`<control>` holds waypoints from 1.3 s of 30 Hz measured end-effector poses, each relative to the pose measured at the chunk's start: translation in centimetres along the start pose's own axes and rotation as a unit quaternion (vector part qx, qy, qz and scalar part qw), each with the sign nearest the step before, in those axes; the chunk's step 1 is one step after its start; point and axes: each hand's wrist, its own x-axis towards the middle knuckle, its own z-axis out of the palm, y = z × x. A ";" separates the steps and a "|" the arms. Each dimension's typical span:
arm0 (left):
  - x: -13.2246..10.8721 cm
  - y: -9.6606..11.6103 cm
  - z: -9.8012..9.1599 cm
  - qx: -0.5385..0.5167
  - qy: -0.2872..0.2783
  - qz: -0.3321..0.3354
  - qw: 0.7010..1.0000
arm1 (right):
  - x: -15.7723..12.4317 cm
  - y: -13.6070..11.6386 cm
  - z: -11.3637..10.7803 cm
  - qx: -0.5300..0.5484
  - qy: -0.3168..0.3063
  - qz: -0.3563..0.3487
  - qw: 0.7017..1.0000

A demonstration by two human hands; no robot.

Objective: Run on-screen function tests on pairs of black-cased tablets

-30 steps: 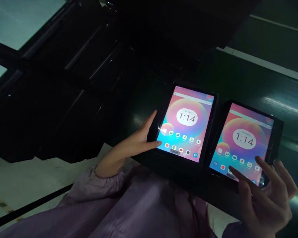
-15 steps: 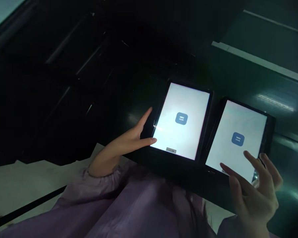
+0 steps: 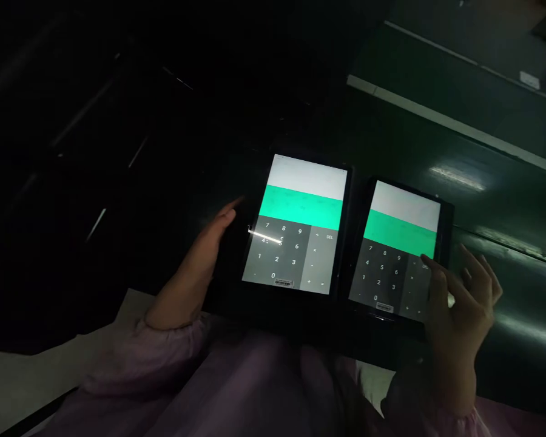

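Note:
Two tablets stand side by side in a black holder, both showing a calculator with a white band, a green band and a grey keypad. My left hand lies against the left edge of the left tablet, its fingertips at the bezel. My right hand sits at the lower right corner of the right tablet. Its index fingertip is over the screen near the DEL key, and its fingers are apart. Neither hand grips anything.
Glossy dark green panels with a pale strip stretch behind and to the right of the tablets. Black shapes fill the upper left. My lilac sleeves cross the bottom, with a pale floor at lower left.
Both screens have gone from a white page with a blue icon to the calculator. The view has shifted, so the tablets and hands sit further left. Both hands stay in similar positions.

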 end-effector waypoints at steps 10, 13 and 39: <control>2.3 -0.4 0.4 -0.059 0.061 0.032 0.996 | 2.4 1.7 1.4 -0.005 -0.012 -0.017 1.000; 2.8 -0.5 0.6 -0.065 0.074 0.048 0.994 | 2.2 2.1 1.1 -0.004 0.005 0.019 1.000; 3.8 -1.2 0.0 -0.022 0.076 0.095 0.992 | 1.2 -3.4 1.2 0.037 -0.025 -0.091 0.995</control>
